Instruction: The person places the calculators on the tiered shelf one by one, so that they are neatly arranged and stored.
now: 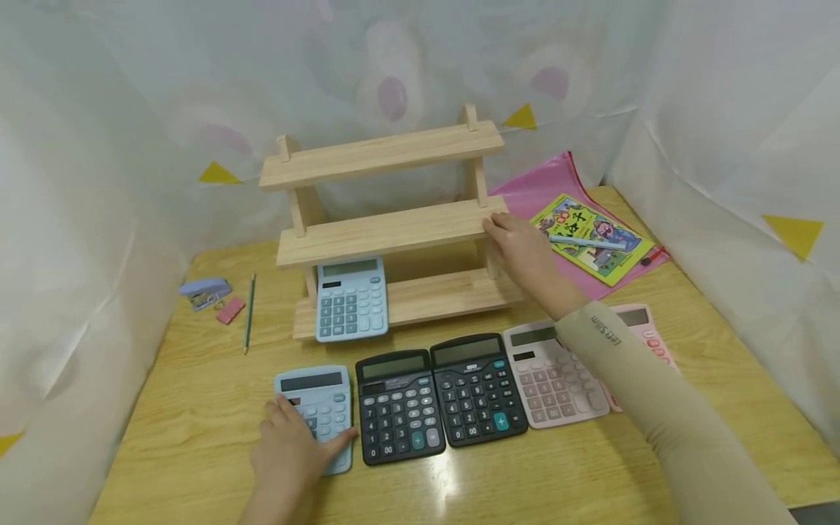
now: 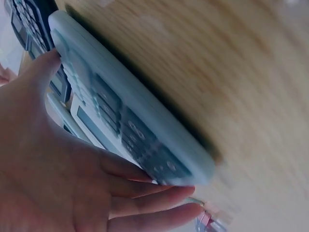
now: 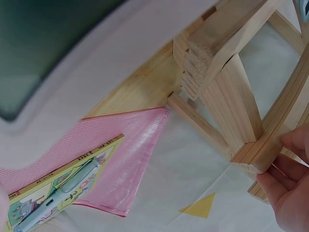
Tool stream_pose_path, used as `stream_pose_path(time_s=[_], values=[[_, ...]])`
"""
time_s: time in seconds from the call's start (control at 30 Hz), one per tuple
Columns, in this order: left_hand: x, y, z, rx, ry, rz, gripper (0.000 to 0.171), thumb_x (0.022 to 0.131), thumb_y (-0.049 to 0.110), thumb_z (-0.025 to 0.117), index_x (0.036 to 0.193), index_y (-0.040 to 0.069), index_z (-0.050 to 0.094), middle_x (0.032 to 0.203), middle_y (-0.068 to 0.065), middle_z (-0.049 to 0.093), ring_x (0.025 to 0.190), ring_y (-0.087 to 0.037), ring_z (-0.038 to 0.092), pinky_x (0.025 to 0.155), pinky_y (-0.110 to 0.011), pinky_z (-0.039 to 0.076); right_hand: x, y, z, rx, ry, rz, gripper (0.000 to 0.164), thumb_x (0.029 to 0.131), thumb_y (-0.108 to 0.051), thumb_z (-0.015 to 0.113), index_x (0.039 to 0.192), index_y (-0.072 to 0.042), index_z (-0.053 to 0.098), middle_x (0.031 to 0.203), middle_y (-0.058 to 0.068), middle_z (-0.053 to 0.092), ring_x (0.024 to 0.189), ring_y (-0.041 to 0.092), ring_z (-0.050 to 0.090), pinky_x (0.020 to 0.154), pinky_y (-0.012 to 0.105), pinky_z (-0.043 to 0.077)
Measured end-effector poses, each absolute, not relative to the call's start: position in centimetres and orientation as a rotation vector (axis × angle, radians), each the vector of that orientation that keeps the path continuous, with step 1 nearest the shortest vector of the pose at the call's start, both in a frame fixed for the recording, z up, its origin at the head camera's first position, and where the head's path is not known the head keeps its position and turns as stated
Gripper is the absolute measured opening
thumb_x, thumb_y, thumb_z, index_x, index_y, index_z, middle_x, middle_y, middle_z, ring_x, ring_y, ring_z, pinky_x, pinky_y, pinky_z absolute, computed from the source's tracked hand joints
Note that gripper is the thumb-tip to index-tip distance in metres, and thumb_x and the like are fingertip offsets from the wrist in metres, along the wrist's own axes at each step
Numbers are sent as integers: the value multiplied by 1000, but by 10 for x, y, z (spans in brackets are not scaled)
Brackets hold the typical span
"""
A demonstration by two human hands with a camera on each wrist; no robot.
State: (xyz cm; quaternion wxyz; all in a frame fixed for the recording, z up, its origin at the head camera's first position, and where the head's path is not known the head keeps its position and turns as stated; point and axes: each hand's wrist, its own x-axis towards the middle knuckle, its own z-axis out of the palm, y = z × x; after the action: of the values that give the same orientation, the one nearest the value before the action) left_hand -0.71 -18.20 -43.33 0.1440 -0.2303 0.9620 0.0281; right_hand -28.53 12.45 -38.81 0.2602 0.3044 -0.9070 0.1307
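My left hand (image 1: 289, 448) spans the lower part of a light blue calculator (image 1: 337, 408) on the table, thumb at its right edge and fingers at its left. The left wrist view shows the thumb and fingers at opposite edges of this calculator (image 2: 130, 106). At the right end of the middle board of a three-tier wooden shelf (image 1: 387, 232), my right hand (image 1: 525, 251) pinches the board's end. In the right wrist view, its thumb and fingers (image 3: 275, 186) hold that wooden end. A second light blue calculator (image 1: 352, 300) leans upright on the bottom tier at the left.
Two black calculators (image 1: 402, 408) lie beside the blue one, followed by a pink calculator (image 1: 547, 379) and another pink item partly under my right sleeve. A pink pouch (image 1: 545, 182) bears a yellow booklet (image 1: 617, 266) and pen. Left lie a stapler (image 1: 206, 288), pink clip (image 1: 230, 310) and pencil (image 1: 249, 313).
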Motion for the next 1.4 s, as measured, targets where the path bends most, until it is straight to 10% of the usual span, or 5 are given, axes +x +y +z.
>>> stream_pose_path(time_s=[0.53,0.87,1.4], values=[[-17,-184,-412,-516,2842,195,137,56,84,56,137,-19,17,130,-42,34,109,-56,45,81,-60,48,-284,125,-388,796,-2509,340,33,86,-9,61,119,-5,62,125,17,60,115,33,57,99,44,46],[-100,-107,-347,1,2863,94,132,58,90,44,141,-10,24,138,-32,38,121,-44,47,87,-49,52,-282,126,-387,813,-2489,341,32,87,-11,60,118,-5,62,123,18,60,114,34,57,100,44,46],[-195,-36,-373,-176,2793,-266,133,57,93,37,137,-13,26,126,-28,44,106,-35,53,79,-44,54,-283,124,-392,799,-2457,304,32,86,-11,61,117,-5,63,122,17,61,112,32,59,96,42,49]])
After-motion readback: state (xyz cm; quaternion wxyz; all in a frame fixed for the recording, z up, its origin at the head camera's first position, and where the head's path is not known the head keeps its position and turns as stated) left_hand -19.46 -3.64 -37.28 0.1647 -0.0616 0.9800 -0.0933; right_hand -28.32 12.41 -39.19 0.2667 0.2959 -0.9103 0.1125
